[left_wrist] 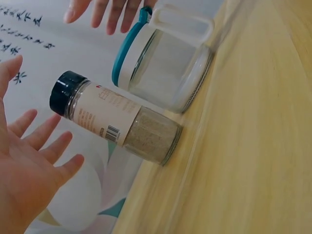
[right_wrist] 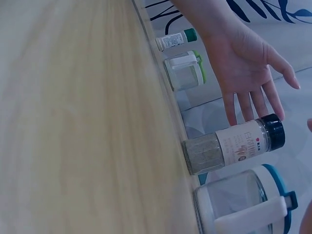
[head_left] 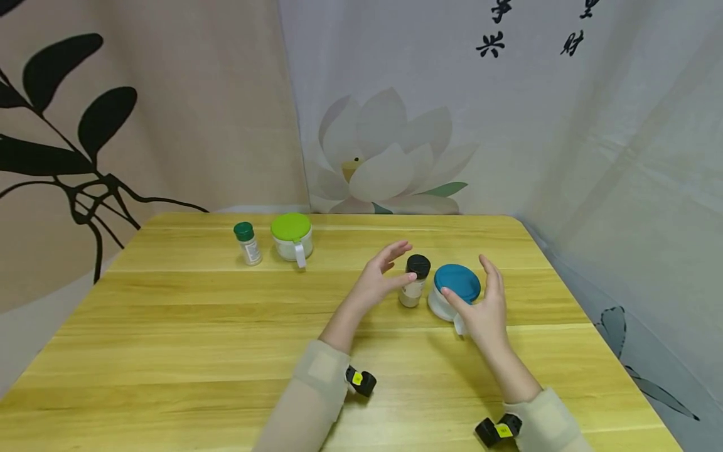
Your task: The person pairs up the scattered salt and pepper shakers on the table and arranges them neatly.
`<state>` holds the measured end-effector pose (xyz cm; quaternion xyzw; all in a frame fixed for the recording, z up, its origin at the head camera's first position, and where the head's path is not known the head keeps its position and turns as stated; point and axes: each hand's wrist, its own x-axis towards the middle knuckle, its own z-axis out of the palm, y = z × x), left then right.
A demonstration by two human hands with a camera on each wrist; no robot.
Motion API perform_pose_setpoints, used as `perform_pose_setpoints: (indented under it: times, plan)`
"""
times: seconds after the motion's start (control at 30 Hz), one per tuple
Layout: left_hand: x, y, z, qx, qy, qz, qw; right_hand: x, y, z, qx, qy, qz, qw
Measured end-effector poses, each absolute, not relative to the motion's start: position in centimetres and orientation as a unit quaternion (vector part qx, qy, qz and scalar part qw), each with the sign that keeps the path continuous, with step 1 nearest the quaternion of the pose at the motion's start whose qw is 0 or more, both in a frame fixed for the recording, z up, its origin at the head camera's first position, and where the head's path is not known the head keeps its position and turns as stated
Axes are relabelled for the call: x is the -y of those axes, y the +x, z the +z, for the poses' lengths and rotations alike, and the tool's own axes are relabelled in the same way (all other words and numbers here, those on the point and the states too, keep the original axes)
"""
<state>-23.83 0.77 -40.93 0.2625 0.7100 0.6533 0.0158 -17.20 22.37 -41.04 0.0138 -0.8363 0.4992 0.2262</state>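
My left hand (head_left: 381, 279) is raised just left of a spice jar (head_left: 412, 290) with a black cap, its fingers spread and holding nothing. In the left wrist view the spice jar (left_wrist: 119, 119) stands upright on the table, with a beige label and pale powder inside. Beside it sits a clear seasoning pot (left_wrist: 168, 73) with a blue lid and a white handle. My right hand (head_left: 486, 307) hovers at the right of this blue-lidded pot (head_left: 459, 284), thumb and fingers apart. In the head view its thumb overlaps the pot's lid; contact cannot be told.
Farther back on the left stand a small green-capped bottle (head_left: 248, 243) and a seasoning pot with a lime-green lid (head_left: 291, 227). The wooden table (head_left: 198, 351) reaches a printed curtain (head_left: 390, 150) behind.
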Motion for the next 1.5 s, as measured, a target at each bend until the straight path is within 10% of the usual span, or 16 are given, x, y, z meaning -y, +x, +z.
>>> perform_pose_setpoints:
  times: [1.5]
  plan:
    - [4.8, -20.0, -34.6, -0.741, 0.267, 0.616, -0.011, -19.9, -17.4, -38.2, 0.817, 0.071, 0.502, 0.277]
